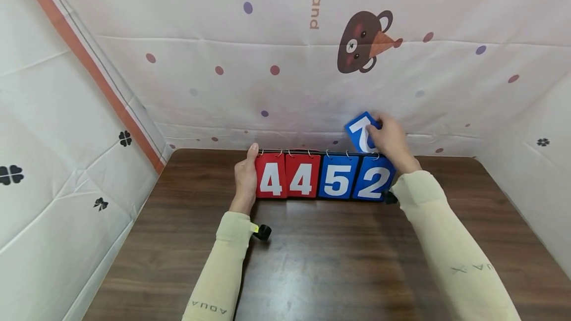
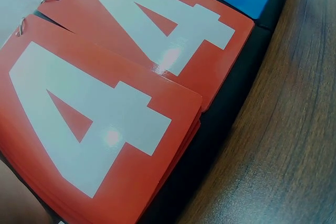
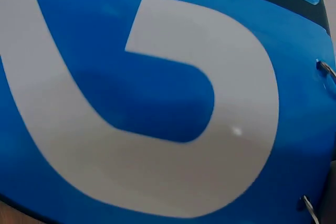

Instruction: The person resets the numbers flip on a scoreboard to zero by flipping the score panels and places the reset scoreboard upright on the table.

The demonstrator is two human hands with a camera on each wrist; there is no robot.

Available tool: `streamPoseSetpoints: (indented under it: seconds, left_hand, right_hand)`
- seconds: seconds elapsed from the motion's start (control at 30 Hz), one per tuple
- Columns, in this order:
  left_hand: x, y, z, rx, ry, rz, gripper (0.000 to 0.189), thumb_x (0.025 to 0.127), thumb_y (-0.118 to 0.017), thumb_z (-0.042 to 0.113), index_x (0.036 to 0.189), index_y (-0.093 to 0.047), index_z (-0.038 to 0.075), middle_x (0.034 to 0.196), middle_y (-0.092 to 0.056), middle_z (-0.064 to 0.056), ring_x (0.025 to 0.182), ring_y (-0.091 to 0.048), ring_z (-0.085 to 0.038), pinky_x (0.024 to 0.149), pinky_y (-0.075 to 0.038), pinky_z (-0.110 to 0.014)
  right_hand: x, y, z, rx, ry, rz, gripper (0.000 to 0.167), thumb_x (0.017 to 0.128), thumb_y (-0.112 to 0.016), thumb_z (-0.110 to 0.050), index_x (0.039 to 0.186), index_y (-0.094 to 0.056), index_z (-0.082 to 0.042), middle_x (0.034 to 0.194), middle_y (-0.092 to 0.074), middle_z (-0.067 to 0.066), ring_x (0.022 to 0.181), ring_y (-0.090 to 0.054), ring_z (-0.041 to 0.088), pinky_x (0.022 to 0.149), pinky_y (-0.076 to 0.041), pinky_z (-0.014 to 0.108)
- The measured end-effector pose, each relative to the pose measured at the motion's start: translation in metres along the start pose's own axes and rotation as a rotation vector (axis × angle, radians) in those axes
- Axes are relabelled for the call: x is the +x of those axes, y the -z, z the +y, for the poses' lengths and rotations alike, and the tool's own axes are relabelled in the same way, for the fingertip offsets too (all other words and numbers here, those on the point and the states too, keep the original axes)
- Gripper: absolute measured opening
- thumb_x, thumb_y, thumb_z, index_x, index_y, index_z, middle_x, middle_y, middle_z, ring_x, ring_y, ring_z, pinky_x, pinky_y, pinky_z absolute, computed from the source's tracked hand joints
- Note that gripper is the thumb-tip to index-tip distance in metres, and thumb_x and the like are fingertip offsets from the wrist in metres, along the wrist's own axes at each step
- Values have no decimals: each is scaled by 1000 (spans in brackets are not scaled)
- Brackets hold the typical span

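A flip scoreboard point(image 1: 303, 199) stands at the table's back edge, showing red cards 4 point(image 1: 270, 177) and 4 point(image 1: 304, 176), then blue cards 5 point(image 1: 337, 177) and 2 point(image 1: 373, 178). My left hand point(image 1: 245, 176) grips its left end, thumb up at the top corner. At the top right, my right hand point(image 1: 391, 138) pinches a raised blue number card point(image 1: 357, 130), tilted above the rings with its white digit partly behind my fingers. The right wrist view is filled by the blue 2 card point(image 3: 157, 98) and its metal rings point(image 3: 310, 208).
The brown wooden table point(image 1: 312, 256) stretches toward me in front of the scoreboard. A printed white sheet point(image 1: 214, 93) rises right behind it, and more sheeting closes off the left and right sides. A small black wrist camera point(image 1: 263, 233) sits at my left cuff.
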State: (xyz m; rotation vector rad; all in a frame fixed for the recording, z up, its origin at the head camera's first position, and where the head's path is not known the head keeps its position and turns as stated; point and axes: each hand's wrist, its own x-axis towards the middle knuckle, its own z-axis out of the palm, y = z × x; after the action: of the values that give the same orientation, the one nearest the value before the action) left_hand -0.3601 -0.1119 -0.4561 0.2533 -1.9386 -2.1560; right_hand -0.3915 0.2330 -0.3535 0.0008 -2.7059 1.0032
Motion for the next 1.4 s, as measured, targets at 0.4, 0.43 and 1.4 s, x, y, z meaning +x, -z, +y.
streamPoseSetpoints:
  seconds: [0.4,0.43,1.4]
  left_hand:
    - [-2,-1,1,15,1,5,62,97,-60,68,68,-58,14,84,-70,-5,84,-63,-21,78,-50,-37]
    - [-2,0,0,13,-1,3,62,97,-60,69,68,-58,14,84,-69,-5,84,-63,-21,78,-50,-37]
    - [-1,-1,-1,17,3,6,64,96,-61,70,65,-55,15,81,-69,-3,83,-63,-19,77,-50,-35]
  right_hand:
    - [-16,16,-1,187,65,198,41,111,-55,-24,136,-54,9,134,-62,30,116,-61,42,105,-49,59]
    - [-17,18,-2,196,68,208,41,111,-55,-25,136,-54,9,134,-62,30,117,-61,41,106,-49,58]
    - [-74,54,-2,342,130,313,30,106,-67,-30,126,-61,-8,117,-68,-2,104,-64,9,94,-51,19]
